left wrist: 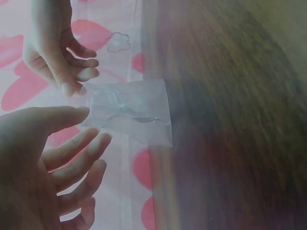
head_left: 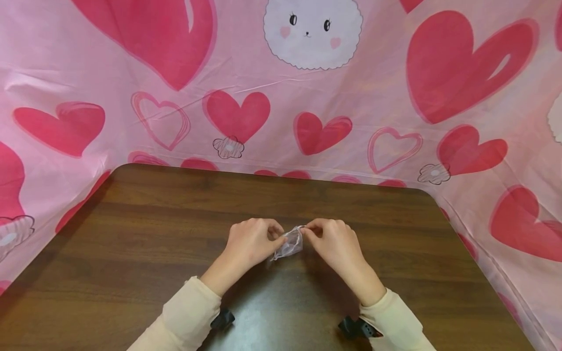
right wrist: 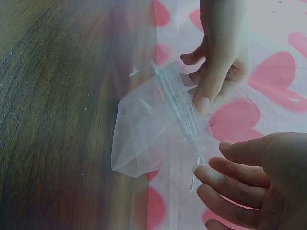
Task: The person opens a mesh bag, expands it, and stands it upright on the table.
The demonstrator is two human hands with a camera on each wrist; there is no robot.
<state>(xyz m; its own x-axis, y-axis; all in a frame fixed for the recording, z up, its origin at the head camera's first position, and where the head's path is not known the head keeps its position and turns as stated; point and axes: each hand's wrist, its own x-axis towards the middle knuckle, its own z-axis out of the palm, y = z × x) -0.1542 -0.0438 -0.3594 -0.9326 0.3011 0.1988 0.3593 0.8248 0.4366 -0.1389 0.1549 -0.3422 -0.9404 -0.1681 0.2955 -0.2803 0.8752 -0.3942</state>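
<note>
A small sheer white drawstring bag [head_left: 291, 245] hangs between both hands above the brown table. My left hand [head_left: 251, 243] pinches its gathered mouth from the left with thumb and fingers. At the opposite end of the mouth, my right hand [head_left: 337, 243] holds the drawstring edge by the fingertips. In the right wrist view, the shiny ribbon band [right wrist: 177, 108] runs slantwise along the opening, and the see-through body of the bag droops toward the table. The left wrist view shows the bag's flat lower end [left wrist: 153, 105] pointing away from the fingers.
A dark wood-grain table [head_left: 175, 214] with rounded far corners spreads beneath the hands. Pink cloth with red hearts [head_left: 322, 134] hangs behind and along both sides. Black wrist straps [head_left: 223, 319] sit at the cream sleeves.
</note>
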